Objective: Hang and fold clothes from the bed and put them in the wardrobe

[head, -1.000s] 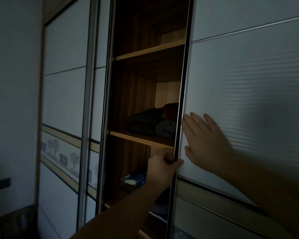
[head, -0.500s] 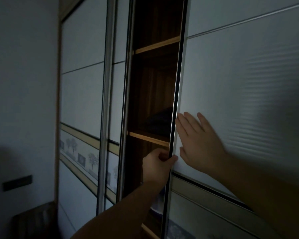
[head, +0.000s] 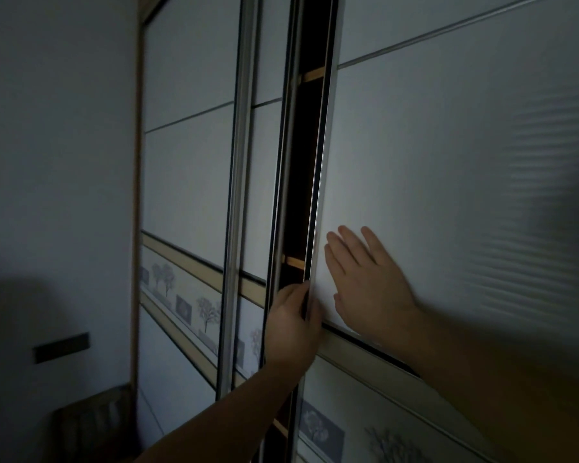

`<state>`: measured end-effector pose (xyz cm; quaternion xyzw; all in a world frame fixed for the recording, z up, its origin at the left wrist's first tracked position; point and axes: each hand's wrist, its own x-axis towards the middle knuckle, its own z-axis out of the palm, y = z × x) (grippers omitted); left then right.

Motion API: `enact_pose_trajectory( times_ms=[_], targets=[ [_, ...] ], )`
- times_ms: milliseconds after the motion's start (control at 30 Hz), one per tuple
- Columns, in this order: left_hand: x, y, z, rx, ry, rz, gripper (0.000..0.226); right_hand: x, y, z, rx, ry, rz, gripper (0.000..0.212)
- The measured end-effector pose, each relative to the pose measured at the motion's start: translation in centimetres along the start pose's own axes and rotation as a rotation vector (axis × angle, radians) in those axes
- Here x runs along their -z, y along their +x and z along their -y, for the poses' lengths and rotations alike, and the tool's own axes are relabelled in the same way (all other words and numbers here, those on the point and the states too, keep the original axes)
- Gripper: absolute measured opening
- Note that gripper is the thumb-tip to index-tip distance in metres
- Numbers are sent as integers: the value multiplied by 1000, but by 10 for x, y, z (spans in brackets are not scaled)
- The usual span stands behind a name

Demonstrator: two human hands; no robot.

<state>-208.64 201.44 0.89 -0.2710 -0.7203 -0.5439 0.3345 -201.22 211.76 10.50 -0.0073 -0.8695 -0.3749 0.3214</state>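
The wardrobe has white sliding doors with metal frames. The right-hand sliding door (head: 448, 168) fills most of the view. My left hand (head: 293, 325) grips its metal edge, fingers curled round the frame. My right hand (head: 368, 282) presses flat on the door panel, fingers straight. Only a narrow dark gap (head: 303, 168) stays between this door and the left door (head: 188, 168). Two wooden shelf edges (head: 295, 261) show in the gap. No clothes are visible inside.
A plain wall (head: 54, 162) stands at the left with a dark switch plate (head: 62, 347). A dark wooden piece of furniture (head: 94, 426) sits low by the wall. A band of tree pictures (head: 194, 302) runs across the doors.
The right door has slid left, narrowing the opening from wide to a slim gap. The folded clothes on the shelf are now hidden. Both hands moved left with the door.
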Motion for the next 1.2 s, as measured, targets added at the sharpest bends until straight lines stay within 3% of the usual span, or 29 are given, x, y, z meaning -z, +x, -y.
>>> enact_pose_trajectory(
  times_ms=[133, 300, 800, 933, 1067, 1200],
  targets=[
    [3, -5, 20, -155, 173, 144, 45, -11, 7, 19, 31, 64, -11, 72],
    [8, -1, 31, -79, 160, 314, 64, -20, 9, 39, 86, 53, 7, 68],
    [19, 12, 56, -43, 215, 374, 70, -26, 23, 48, 133, 99, 29, 70],
    [24, 14, 47, -36, 259, 400, 70, -29, 13, 50, 75, 269, -31, 65],
    [33, 2, 34, 69, 339, 447, 73, -29, -20, 52, 84, 459, -15, 74],
    [47, -29, 2, 162, 465, 447, 73, -15, -69, 40, 47, 712, 20, 62]
  ],
)
